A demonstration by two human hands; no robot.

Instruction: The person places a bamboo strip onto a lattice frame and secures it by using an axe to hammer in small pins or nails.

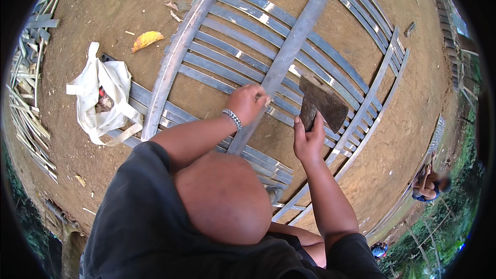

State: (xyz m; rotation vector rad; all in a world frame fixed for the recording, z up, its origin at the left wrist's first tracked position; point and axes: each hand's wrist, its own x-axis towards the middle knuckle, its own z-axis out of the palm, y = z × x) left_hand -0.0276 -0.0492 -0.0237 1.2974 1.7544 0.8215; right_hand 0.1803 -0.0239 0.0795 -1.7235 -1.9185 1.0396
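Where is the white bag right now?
In the head view the white bag lies on the dirt ground at the person's left, beside the slatted bamboo panel and below a yellow leaf.

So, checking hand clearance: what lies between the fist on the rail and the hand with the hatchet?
In the head view, only thin grey slats over bare dirt separate the left hand from the right hand.
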